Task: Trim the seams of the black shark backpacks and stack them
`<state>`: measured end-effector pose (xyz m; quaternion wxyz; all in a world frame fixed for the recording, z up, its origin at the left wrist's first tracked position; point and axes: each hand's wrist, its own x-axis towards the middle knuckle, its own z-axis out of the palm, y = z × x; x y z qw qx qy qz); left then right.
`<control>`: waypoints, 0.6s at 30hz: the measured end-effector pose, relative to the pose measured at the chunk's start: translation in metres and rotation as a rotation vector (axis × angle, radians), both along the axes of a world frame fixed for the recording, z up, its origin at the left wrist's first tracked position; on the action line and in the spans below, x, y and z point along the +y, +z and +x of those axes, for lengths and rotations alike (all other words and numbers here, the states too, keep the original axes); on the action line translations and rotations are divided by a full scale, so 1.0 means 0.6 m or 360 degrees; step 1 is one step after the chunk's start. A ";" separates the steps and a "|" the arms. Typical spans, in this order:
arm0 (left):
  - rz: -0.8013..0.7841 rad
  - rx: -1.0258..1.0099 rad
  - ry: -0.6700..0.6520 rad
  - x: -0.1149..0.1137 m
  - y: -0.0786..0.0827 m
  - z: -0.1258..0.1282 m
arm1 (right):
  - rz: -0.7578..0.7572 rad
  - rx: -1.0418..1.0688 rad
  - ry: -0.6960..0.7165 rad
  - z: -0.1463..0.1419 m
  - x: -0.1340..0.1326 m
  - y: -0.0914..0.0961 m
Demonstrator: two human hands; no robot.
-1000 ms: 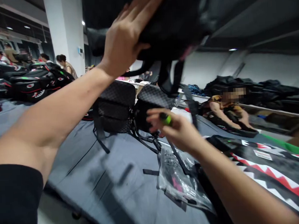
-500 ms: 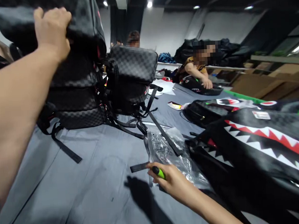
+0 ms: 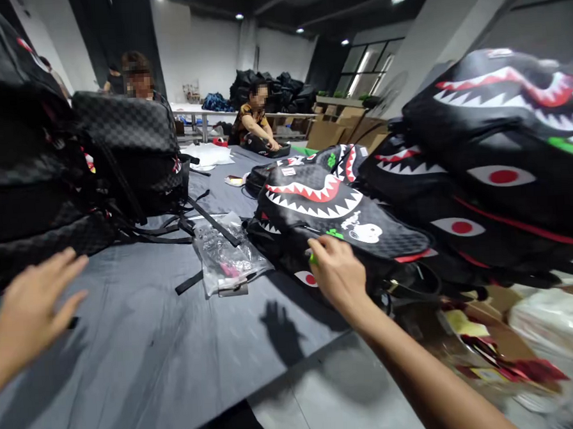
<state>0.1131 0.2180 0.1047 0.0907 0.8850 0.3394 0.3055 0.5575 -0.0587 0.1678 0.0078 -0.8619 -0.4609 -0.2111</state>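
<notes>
My left hand is open, fingers spread, in front of the tall stack of black checkered backpacks at the left. My right hand is closed around a small green tool with a black end, of which only a green bit shows now. It is in front of a black backpack with a red-and-white shark mouth and a white cartoon figure; whether they touch I cannot tell. Left of that backpack, a clear plastic bag lies on the grey-covered table, with black straps across and beside it.
A second stack of checkered backpacks stands behind the left one. More shark-face backpacks are piled at the right, above an open carton and a white plastic bag on the floor. A co-worker bends over a black bag farther back.
My left hand has come off the top backpack of the left stack and dropped lower, now open. My right hand has moved right, from the strap to the shark-face backpack. The view has swung right.
</notes>
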 end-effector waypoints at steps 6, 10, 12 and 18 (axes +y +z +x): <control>-0.0354 0.0111 -0.0165 -0.212 -0.205 -0.047 | -0.0237 0.0009 -0.0253 0.085 0.004 0.049; -0.0650 0.0038 -0.0035 -0.267 -0.214 -0.061 | -0.0087 -0.0122 0.0005 0.039 0.013 0.131; -0.0949 -0.0209 0.0105 -0.295 -0.195 -0.041 | 0.0052 -0.0207 0.0158 -0.012 -0.004 0.185; -0.2409 -0.1140 -0.0241 -0.405 -0.161 0.136 | 0.0899 0.0170 0.0972 -0.189 -0.098 0.299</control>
